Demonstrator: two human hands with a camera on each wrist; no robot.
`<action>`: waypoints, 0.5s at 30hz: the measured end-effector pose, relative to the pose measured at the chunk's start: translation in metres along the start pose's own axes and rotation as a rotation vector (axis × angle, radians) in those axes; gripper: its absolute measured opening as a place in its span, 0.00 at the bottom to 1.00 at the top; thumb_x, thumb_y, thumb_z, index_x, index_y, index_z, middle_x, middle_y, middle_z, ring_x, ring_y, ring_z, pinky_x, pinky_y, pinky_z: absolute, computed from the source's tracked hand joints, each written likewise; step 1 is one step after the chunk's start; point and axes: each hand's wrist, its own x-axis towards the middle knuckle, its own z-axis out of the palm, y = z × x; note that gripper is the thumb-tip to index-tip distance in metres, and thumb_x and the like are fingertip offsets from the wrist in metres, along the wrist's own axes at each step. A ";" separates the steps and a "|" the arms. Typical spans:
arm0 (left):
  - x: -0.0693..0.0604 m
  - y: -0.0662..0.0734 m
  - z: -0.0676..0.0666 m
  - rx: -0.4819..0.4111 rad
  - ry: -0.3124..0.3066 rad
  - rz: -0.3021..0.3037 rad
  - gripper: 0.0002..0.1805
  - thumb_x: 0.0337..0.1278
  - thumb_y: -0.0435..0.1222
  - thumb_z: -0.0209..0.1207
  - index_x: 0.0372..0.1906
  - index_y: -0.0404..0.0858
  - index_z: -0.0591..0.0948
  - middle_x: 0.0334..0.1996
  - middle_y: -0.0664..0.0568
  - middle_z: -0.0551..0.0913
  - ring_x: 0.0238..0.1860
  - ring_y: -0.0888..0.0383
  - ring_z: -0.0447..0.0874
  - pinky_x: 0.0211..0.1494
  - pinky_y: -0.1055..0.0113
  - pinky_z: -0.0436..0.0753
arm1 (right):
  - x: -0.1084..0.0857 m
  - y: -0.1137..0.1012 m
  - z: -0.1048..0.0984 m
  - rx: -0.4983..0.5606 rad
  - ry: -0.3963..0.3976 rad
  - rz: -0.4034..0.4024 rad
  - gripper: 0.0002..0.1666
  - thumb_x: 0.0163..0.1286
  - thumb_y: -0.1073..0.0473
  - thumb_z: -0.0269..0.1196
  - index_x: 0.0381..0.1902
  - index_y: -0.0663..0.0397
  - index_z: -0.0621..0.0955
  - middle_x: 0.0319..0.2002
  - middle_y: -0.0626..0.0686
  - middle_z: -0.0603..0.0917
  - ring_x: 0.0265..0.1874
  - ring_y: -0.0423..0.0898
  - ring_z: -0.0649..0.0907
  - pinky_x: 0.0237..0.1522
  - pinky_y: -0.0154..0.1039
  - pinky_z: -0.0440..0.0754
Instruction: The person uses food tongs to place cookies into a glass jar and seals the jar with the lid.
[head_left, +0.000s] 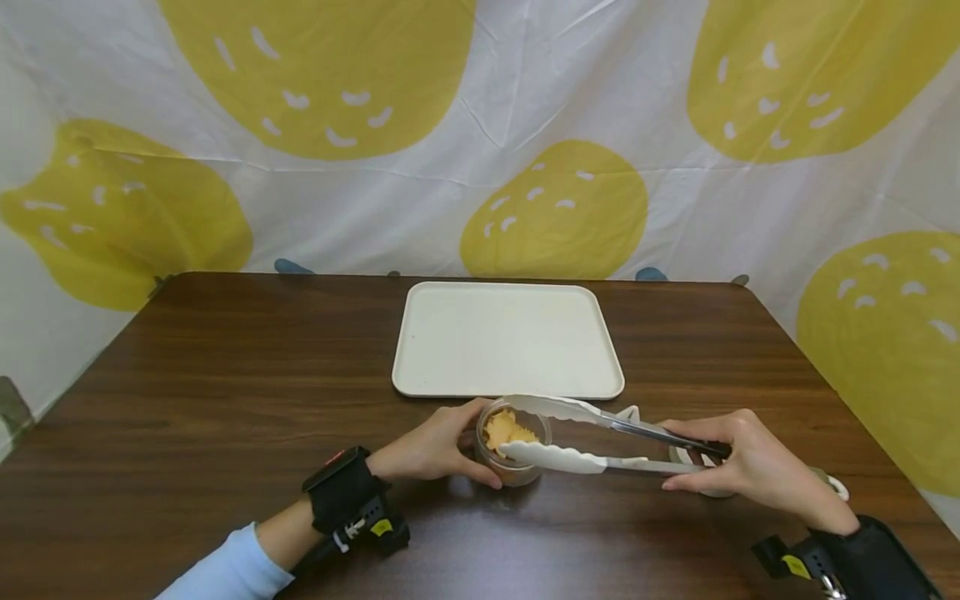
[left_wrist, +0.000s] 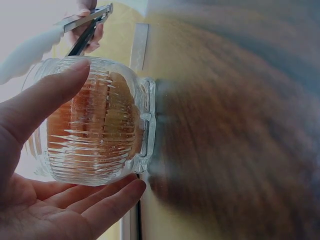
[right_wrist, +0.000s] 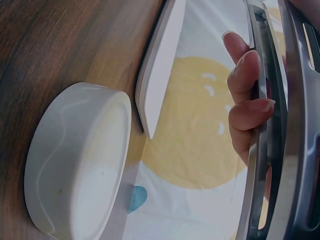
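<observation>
My left hand point(head_left: 438, 446) grips a small clear glass jar point(head_left: 516, 475) on the table, thumb on the near side and fingers round the far side. Inside lie orange-yellow pieces point(head_left: 502, 429); the left wrist view shows the ribbed jar wall point(left_wrist: 95, 130) and its thick base. My right hand point(head_left: 757, 467) holds metal tongs point(head_left: 645, 467) with white scalloped tips. The tongs are spread, their tips over the jar's mouth with nothing visibly pinched between them. Below the right hand sits a round white dish point(right_wrist: 60, 165), mostly hidden in the head view.
A white rectangular tray point(head_left: 510, 342) lies on the dark wooden table point(head_left: 262, 358), beyond the jar near the back edge. Behind the table hangs a white cloth point(head_left: 420, 208) with yellow shapes. Each wrist wears a black camera mount point(head_left: 341, 487).
</observation>
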 end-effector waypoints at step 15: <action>0.001 -0.002 0.001 0.010 0.002 0.001 0.40 0.33 0.36 0.71 0.57 0.34 0.65 0.52 0.46 0.72 0.55 0.53 0.70 0.53 0.70 0.73 | 0.000 0.008 -0.004 -0.030 0.099 0.023 0.25 0.40 0.63 0.73 0.40 0.63 0.82 0.23 0.44 0.82 0.15 0.30 0.70 0.13 0.24 0.64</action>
